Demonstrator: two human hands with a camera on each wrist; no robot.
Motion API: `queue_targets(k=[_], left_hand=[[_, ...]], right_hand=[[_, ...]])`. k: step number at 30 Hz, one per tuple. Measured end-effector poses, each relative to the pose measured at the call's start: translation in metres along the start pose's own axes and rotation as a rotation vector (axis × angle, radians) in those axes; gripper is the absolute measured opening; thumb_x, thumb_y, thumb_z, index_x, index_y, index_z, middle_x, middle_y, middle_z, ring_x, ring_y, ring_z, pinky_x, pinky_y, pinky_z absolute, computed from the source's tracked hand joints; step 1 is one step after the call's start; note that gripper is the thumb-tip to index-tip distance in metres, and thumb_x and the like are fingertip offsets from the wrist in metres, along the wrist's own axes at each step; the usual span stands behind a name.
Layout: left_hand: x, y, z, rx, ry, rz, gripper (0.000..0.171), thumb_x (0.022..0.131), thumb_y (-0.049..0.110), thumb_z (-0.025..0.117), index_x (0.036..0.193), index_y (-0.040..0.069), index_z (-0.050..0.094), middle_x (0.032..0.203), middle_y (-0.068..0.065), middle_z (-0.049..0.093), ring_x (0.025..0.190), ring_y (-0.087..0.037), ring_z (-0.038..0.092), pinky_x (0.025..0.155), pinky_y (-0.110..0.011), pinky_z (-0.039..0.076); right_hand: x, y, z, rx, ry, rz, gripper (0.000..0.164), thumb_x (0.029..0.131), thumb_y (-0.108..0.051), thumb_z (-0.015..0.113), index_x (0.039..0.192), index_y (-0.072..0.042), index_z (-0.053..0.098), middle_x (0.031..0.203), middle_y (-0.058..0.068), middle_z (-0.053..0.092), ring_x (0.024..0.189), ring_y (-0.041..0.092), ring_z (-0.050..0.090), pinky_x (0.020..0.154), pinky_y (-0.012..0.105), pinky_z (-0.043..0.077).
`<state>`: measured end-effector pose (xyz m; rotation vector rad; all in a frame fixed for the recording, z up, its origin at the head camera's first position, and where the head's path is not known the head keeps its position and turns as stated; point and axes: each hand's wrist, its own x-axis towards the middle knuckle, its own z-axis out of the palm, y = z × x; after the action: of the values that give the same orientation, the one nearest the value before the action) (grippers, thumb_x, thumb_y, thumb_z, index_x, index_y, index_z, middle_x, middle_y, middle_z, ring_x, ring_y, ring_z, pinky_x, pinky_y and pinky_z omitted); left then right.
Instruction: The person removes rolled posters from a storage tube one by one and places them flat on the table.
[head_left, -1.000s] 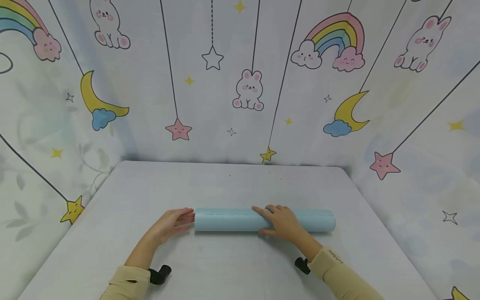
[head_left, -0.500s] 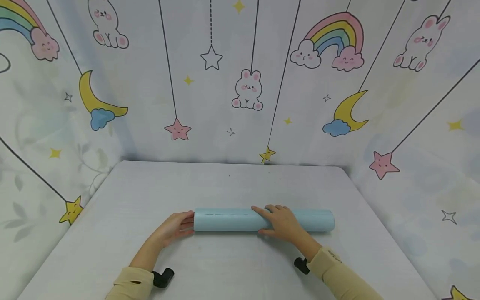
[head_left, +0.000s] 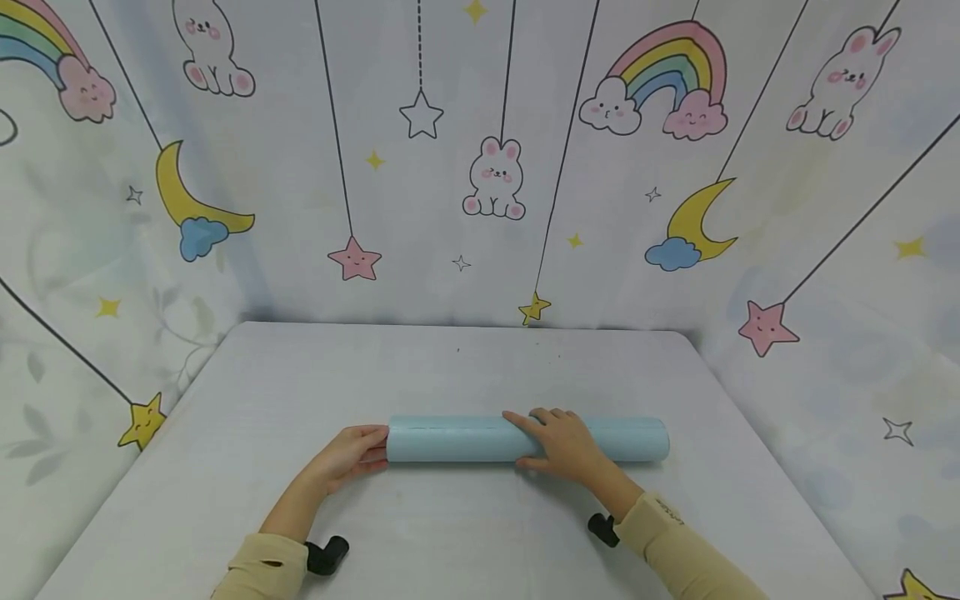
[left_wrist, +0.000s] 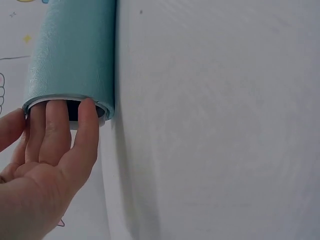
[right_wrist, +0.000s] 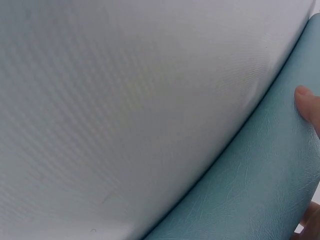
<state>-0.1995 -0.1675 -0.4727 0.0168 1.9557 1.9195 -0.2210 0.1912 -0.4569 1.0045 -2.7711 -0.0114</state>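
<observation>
A light blue rolled-up mat with a creased, leather-like surface lies crosswise on the white table. Its open left end, with a pale edge and a dark hollow, shows in the left wrist view. There my left hand holds the rim, with some fingers inside the hollow and one digit against the rim's outer side. Right of the mat's middle, my right hand grips over the top. Its thumb presses the surface; the other fingers are mostly hidden behind the roll.
The white table extends around the mat, with a few small dark specks at the back. A printed fabric backdrop with stars, moons and rabbits rises behind and at both sides. Black wrist cameras sit below the sleeves.
My left hand has moved slightly right, and its fingers have gone further into the left end of the rolled mat. The right hand and the mat have hardly moved.
</observation>
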Motion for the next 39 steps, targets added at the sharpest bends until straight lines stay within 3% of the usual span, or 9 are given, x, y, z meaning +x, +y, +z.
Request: queue_targets(k=[11, 18, 27, 39], left_hand=[[0.003, -0.001, -0.002, 0.046, 0.073, 0.004, 0.048, 0.095, 0.021, 0.049, 0.126, -0.016, 0.042, 0.113, -0.02, 0.058, 0.098, -0.023, 0.06, 0.084, -0.038, 0.048], [0.0, 0.003, -0.001, 0.145, 0.127, 0.04, 0.039, 0.096, 0.013, 0.046, 0.121, -0.018, 0.046, 0.11, -0.022, 0.06, 0.094, -0.022, 0.062, 0.082, -0.039, 0.049], [-0.003, 0.007, -0.002, 0.194, 0.175, 0.043, 0.037, 0.096, 0.01, 0.046, 0.118, -0.019, 0.047, 0.104, -0.023, 0.061, 0.088, -0.022, 0.063, 0.079, -0.04, 0.05], [-0.011, 0.007, -0.016, 0.212, 0.188, 0.04, 0.04, 0.096, 0.012, 0.046, 0.121, -0.02, 0.044, 0.11, -0.028, 0.057, 0.092, -0.026, 0.063, 0.08, -0.04, 0.05]], right_hand=[[0.0, 0.001, 0.002, 0.0, 0.012, -0.004, 0.074, 0.075, -0.055, 0.066, 0.139, -0.028, 0.039, 0.113, 0.009, 0.056, 0.097, 0.03, 0.057, 0.084, 0.047, 0.044], [0.0, 0.002, 0.004, -0.008, 0.015, -0.004, 0.074, 0.075, -0.055, 0.065, 0.139, -0.029, 0.039, 0.113, 0.008, 0.057, 0.096, 0.029, 0.057, 0.082, 0.047, 0.045], [0.0, 0.0, 0.003, 0.007, 0.017, 0.0, 0.074, 0.075, -0.055, 0.066, 0.139, -0.028, 0.04, 0.112, 0.008, 0.057, 0.097, 0.029, 0.057, 0.082, 0.048, 0.045], [-0.001, 0.001, 0.003, -0.01, 0.023, -0.003, 0.075, 0.074, -0.056, 0.066, 0.139, -0.029, 0.039, 0.112, 0.008, 0.057, 0.096, 0.029, 0.057, 0.081, 0.047, 0.045]])
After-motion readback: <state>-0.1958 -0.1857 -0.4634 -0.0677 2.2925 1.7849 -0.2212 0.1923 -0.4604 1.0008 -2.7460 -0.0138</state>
